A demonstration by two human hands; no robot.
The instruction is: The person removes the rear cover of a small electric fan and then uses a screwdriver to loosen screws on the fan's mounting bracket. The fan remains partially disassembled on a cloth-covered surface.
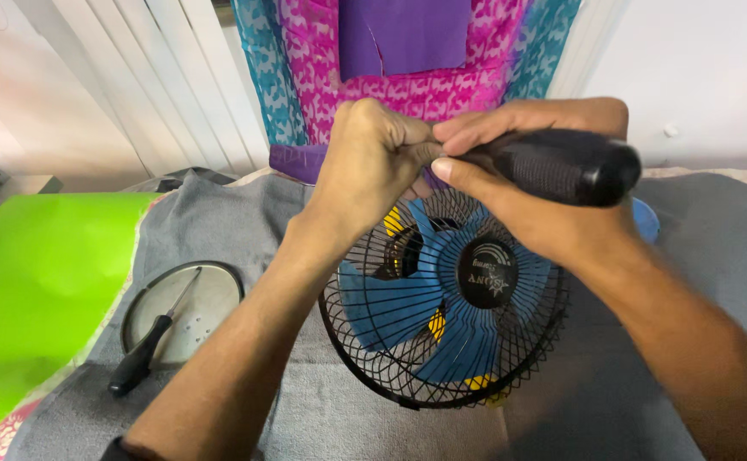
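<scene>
Over the grey cloth, the left hand (372,158) is curled tight at the fan (446,299)'s top rim while the right hand (518,183) grips a black tool (561,164) pressed there, and a slip could likely jab fingers or bend the wire guard.

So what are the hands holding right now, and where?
The right hand grips a black-handled tool by its handle. The left hand is pinched at the fan grille's top edge; whatever it pinches is hidden.
</scene>
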